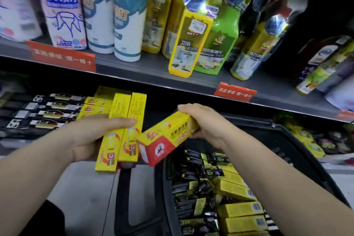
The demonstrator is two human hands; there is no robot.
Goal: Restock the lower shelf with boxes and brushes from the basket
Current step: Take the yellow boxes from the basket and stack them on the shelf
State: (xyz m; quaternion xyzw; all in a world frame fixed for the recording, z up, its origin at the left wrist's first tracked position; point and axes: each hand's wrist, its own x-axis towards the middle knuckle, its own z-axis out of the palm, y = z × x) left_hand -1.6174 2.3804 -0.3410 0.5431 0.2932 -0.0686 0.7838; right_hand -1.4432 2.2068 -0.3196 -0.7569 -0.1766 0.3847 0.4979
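cleaner bottles [189, 30] on upper shelf [134, 67], left hand [86, 136] fingers clamped on two boxes [122, 132], right hand [206, 124] fingers gripping one box [168, 136] above basket [287, 140]

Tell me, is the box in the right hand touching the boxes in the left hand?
Cannot tell. In the head view the right hand's box overlaps the edge of the left hand's boxes, but blur hides whether they actually meet.

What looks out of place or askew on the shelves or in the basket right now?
One yellow spray bottle on the upper shelf leans and overhangs the front edge. Boxes in the basket lie jumbled; nothing looks spilled or damaged.
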